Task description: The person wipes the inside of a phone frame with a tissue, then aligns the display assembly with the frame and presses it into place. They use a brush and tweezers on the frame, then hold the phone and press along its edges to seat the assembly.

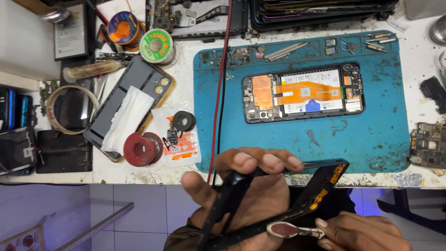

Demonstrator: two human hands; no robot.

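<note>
At the bottom centre of the frame the left hand (241, 186) is curled around a black phone frame (297, 195), fingers folded over its upper edge and thumb beneath, so much of the frame's near side is hidden behind the palm. The frame is held edge-on and tilted, which makes its shape hard to read; orange patches show along its right end. The right hand (362, 232) sits at the lower right, partly cut off by the bottom edge, its fingers pinched shut on a small pry tool (292, 230) with a red and white rounded tip that touches the frame's lower edge. Whether the tip has got into a seam is, perhaps, not possible to tell from this angle. Above the hands, in the middle right of the frame, an opened phone (304, 93) with orange flex cable lies flat on a blue work mat (371, 135). To the left of the mat a dark phone back cover (121, 93) is partly covered by a white cloth (127, 118), with a red tape roll (139, 148) just beside it. Stacked screens at the top edge are cut off.
</note>
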